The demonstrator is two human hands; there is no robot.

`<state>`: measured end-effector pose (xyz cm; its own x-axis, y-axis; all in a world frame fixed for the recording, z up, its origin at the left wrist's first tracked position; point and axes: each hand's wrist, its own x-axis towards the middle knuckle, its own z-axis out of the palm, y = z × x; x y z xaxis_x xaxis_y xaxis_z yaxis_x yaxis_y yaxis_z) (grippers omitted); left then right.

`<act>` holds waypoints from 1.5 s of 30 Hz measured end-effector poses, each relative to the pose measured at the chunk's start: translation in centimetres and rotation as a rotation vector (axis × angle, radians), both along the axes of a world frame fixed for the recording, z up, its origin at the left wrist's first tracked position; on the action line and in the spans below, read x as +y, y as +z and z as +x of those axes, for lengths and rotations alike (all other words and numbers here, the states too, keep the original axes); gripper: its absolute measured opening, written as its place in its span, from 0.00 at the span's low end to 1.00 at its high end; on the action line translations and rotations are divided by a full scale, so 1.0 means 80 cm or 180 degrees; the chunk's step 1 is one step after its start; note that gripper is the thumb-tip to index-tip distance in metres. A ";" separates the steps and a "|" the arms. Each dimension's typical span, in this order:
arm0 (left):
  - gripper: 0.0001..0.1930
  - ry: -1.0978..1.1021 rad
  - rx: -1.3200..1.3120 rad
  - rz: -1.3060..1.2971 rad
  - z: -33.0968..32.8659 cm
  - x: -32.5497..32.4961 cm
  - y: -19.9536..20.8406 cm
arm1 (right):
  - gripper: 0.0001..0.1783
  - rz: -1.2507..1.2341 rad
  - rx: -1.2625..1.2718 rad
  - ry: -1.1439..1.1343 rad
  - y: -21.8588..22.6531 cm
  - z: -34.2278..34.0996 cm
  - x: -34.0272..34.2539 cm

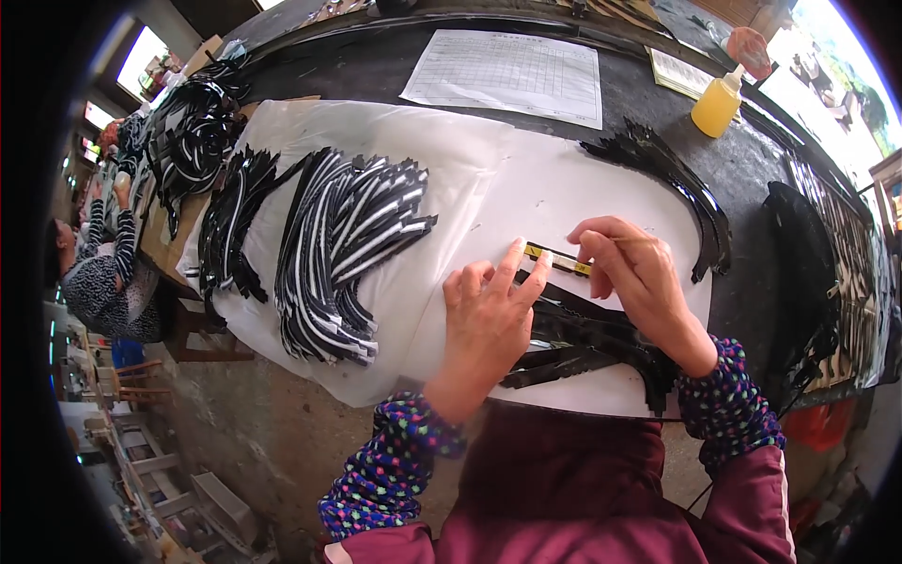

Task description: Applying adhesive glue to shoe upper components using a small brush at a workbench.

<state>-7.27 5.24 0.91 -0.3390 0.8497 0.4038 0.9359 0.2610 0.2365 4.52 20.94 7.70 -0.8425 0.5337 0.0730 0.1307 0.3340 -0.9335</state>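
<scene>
A short narrow strip with yellow and white parts and dark edges [561, 260] lies on the white sheet [536, 188] in front of me. My left hand [493, 315] rests on the sheet, with two outstretched fingertips touching the strip's left end. At its right end, my right hand [639, 277] is closed in a pinch. A thin, pale sliver shows by those fingers, too small to name. Glossy black strips [587, 329] lie just below the yellow strip, partly covered by both hands.
Black-and-white strips [343, 249] are heaped on the left, beside black strips [230, 226]. More curved black strips [672, 188] lie at right. Beyond are a printed form [507, 80], a notepad [678, 73] and a yellow squeeze bottle [717, 106]. Another person [113, 282] sits far left.
</scene>
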 end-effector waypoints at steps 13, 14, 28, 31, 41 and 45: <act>0.23 0.0074 0.0072 0.0225 -0.001 0.002 -0.010 | 0.16 0.0650 0.0423 0.0098 -0.068 -0.040 0.001; 0.23 0.0081 0.0060 0.0223 -0.001 0.002 -0.010 | 0.16 0.0665 0.0403 0.0110 -0.068 -0.040 0.002; 0.22 0.0100 0.0077 0.0207 0.001 0.003 -0.007 | 0.15 0.1038 0.0499 0.0190 -0.067 -0.038 0.007; 0.23 0.0092 0.0037 0.0203 -0.002 0.000 -0.008 | 0.09 0.0187 -0.0280 0.0055 -0.052 -0.030 0.007; 0.31 0.0002 -0.0271 0.0027 -0.002 -0.005 0.005 | 0.09 0.2187 0.0326 0.0014 -0.062 0.018 0.009; 0.28 -0.0056 -0.0191 0.0084 -0.004 -0.005 0.005 | 0.08 0.1978 0.0270 -0.0111 -0.066 0.015 0.006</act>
<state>-7.57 4.83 1.28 -0.3485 0.8450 0.4056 0.9242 0.2377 0.2989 5.72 21.44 2.42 -0.8030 0.3972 0.4442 0.0854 0.8144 -0.5739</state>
